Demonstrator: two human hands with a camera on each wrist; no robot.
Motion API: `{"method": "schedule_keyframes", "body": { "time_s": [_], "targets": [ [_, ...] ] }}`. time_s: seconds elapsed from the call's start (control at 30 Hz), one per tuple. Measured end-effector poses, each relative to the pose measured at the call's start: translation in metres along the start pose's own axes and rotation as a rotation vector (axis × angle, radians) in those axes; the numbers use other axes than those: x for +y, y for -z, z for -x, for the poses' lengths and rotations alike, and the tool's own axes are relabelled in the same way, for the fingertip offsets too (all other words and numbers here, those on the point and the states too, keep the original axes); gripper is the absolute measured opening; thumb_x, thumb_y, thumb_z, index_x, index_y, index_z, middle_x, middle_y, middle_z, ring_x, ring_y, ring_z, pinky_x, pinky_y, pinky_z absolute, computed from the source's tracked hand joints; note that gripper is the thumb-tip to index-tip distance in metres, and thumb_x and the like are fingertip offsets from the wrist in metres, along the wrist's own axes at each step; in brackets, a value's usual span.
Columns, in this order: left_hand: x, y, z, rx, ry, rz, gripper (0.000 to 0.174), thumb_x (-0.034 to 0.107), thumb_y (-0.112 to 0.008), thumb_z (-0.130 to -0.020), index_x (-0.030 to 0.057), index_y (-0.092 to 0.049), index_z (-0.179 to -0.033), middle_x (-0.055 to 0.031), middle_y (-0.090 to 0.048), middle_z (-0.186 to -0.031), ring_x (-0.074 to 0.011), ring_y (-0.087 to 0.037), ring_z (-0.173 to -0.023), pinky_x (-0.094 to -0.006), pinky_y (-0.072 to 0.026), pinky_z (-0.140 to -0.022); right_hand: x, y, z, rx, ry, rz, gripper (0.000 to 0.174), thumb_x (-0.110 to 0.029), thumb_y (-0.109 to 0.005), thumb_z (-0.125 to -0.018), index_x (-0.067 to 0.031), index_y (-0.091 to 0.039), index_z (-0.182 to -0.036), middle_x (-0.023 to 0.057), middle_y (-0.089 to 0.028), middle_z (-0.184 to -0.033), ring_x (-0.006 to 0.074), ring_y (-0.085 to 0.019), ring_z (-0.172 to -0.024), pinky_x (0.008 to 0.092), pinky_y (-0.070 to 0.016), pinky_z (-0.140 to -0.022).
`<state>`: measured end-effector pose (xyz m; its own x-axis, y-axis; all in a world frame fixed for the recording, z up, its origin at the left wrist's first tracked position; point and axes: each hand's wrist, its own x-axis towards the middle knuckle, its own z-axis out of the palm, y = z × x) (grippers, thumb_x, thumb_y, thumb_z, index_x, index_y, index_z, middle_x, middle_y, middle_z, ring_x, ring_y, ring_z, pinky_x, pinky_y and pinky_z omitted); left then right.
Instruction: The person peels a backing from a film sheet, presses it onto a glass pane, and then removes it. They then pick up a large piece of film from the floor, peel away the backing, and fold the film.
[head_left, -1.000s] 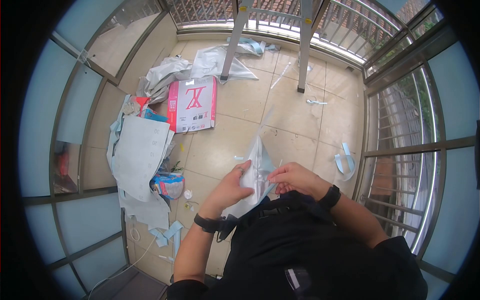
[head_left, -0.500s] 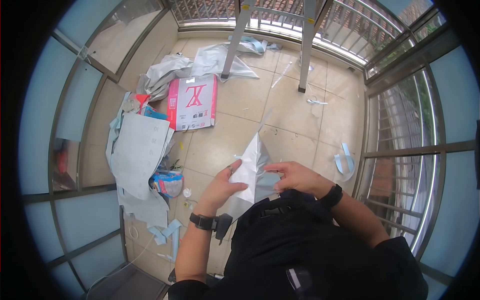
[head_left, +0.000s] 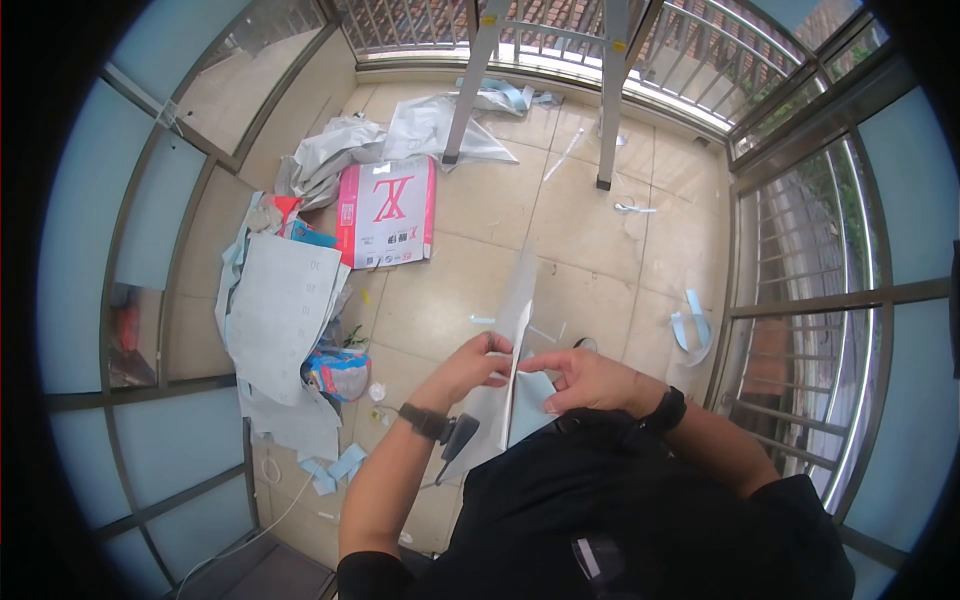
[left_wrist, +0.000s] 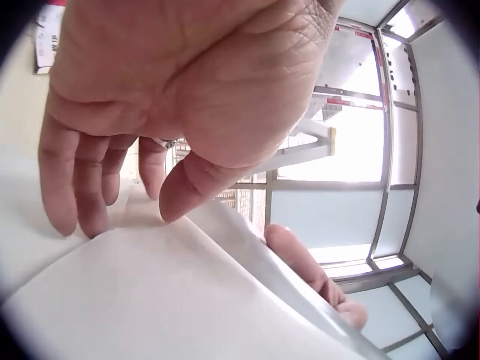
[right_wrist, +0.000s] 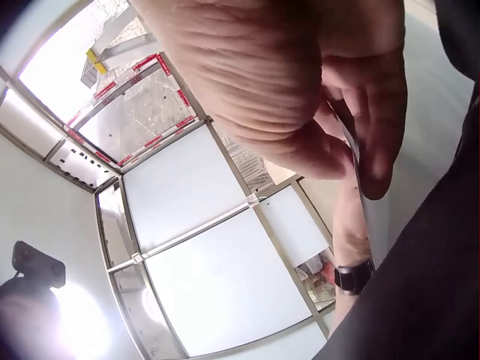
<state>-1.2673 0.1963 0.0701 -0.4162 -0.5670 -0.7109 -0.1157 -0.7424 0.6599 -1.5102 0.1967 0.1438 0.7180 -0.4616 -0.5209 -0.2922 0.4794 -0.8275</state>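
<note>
1. Right hand (head_left: 598,380): fingers pinch folded silver-and-blue sheet (head_left: 486,412) at its edge, near the waist.
2. Left hand (head_left: 465,368): fingers loosely bent, touching same sheet.
3. Pink-and-white package (head_left: 388,215): lies on tiled floor (head_left: 470,270).
4. Ladder (head_left: 468,100): stands beyond.

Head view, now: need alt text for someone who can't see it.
A person's right hand pinches a creased silver-and-blue sheet while the left hand touches it, above a tiled floor. Ahead stand two metal legs; to the left lie a pink-and-white package and loose sheets.
</note>
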Motion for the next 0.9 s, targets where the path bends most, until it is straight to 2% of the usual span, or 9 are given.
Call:
{"method": "schedule_keyframes", "body": {
  "time_s": [0.13, 0.27, 0.37, 0.47, 0.53, 0.67, 0.73, 0.83, 0.9],
  "targets": [
    [0.018, -0.009, -0.037, 0.066, 0.0, 0.156, 0.024, 0.021, -0.061, -0.092, 0.0079, -0.054, -0.112, -0.0055, -0.059, -0.101, -0.0195, -0.059, -0.093, -0.0379, -0.0537, -0.079, -0.002, 0.002, 0.008, 0.031, -0.032, 0.009, 0.063, 0.002, -0.068, -0.083, -0.0008, -0.049, -0.143, -0.006, -0.05, -0.073, 0.0013, -0.048, -0.064, 0.0207, -0.0391, -0.059],
    [0.023, -0.028, -0.062, 0.096, 0.014, 0.157, 0.024, 0.023, -0.059, -0.094, 0.0073, -0.054, -0.111, -0.006, -0.058, -0.101, -0.0193, -0.059, -0.09, -0.038, -0.0534, -0.077, -0.011, 0.003, 0.019, 0.065, -0.061, 0.002, 0.062, 0.002, -0.068, -0.083, -0.0015, -0.05, -0.142, -0.0068, -0.045, -0.071, 0.0017, -0.042, -0.062, 0.0209, -0.0363, -0.058],
    [0.02, -0.039, -0.078, 0.164, 0.045, 0.041, 0.028, 0.024, -0.059, -0.097, 0.0049, -0.054, -0.117, -0.0082, -0.061, -0.102, -0.0204, -0.061, -0.088, -0.0371, -0.0539, -0.076, -0.006, 0.004, 0.022, 0.08, -0.062, -0.03, 0.062, 0.001, -0.069, -0.083, -0.0022, -0.051, -0.142, -0.007, -0.042, -0.07, 0.0023, -0.039, -0.062, 0.0213, -0.035, -0.058],
    [0.003, -0.037, -0.1, 0.091, -0.015, 0.175, 0.032, 0.024, -0.059, -0.099, 0.001, -0.055, -0.121, -0.0099, -0.063, -0.102, -0.0201, -0.063, -0.085, -0.0346, -0.0543, -0.075, -0.008, 0.006, 0.027, 0.094, -0.033, -0.03, 0.06, 0.0, -0.07, -0.083, -0.0022, -0.051, -0.141, -0.007, -0.042, -0.07, 0.0019, -0.04, -0.063, 0.0221, -0.0351, -0.057],
    [-0.006, -0.029, -0.111, -0.145, -0.069, 0.306, 0.034, 0.024, -0.059, -0.101, -0.0024, -0.056, -0.122, -0.0098, -0.065, -0.1, -0.0186, -0.064, -0.085, -0.032, -0.0542, -0.075, -0.014, 0.006, 0.032, 0.115, -0.051, -0.051, 0.059, -0.002, -0.072, -0.084, -0.0017, -0.052, -0.14, -0.0043, -0.052, -0.076, 0.003, -0.046, -0.067, 0.0212, -0.0396, -0.061],
    [0.002, -0.032, -0.103, -0.118, -0.1, 0.335, 0.031, 0.023, -0.058, -0.101, -0.0028, -0.058, -0.117, -0.008, -0.065, -0.099, -0.0168, -0.063, -0.085, -0.032, -0.054, -0.075, 0.007, 0.008, 0.033, 0.176, -0.011, -0.26, 0.054, -0.005, -0.072, -0.086, -0.0013, -0.054, -0.137, 0.0009, -0.062, -0.088, 0.0054, -0.052, -0.073, 0.0208, -0.0447, -0.066],
    [0.005, -0.033, -0.104, -0.062, -0.106, 0.374, 0.02, 0.023, -0.055, -0.102, 0.0034, -0.057, -0.107, -0.0047, -0.063, -0.087, -0.0148, -0.062, -0.072, -0.0302, -0.0545, -0.065, 0.013, 0.012, 0.033, 0.218, -0.083, -0.272, 0.043, -0.008, -0.07, -0.09, -0.0006, -0.06, -0.131, 0.0033, -0.066, -0.097, 0.0081, -0.058, -0.082, 0.0218, -0.049, -0.074],
    [0.009, -0.035, -0.103, -0.032, -0.074, 0.362, 0.019, 0.022, -0.054, -0.103, 0.0037, -0.057, -0.106, -0.0044, -0.062, -0.087, -0.015, -0.062, -0.071, -0.0305, -0.0546, -0.065, 0.012, 0.021, 0.031, 0.26, -0.081, -0.121, 0.033, -0.011, -0.069, -0.092, 0.0, -0.065, -0.123, 0.0011, -0.066, -0.095, 0.0087, -0.062, -0.088, 0.023, -0.0497, -0.077],
    [0.004, -0.038, -0.105, -0.014, -0.068, 0.384, 0.018, 0.021, -0.053, -0.103, 0.0039, -0.057, -0.107, -0.0043, -0.062, -0.088, -0.0148, -0.061, -0.071, -0.0304, -0.0544, -0.064, 0.014, 0.022, 0.029, 0.25, -0.093, -0.135, 0.032, -0.013, -0.069, -0.092, 0.0002, -0.067, -0.121, 0.0008, -0.066, -0.096, 0.0086, -0.062, -0.089, 0.0226, -0.0494, -0.078]
  ]
}}
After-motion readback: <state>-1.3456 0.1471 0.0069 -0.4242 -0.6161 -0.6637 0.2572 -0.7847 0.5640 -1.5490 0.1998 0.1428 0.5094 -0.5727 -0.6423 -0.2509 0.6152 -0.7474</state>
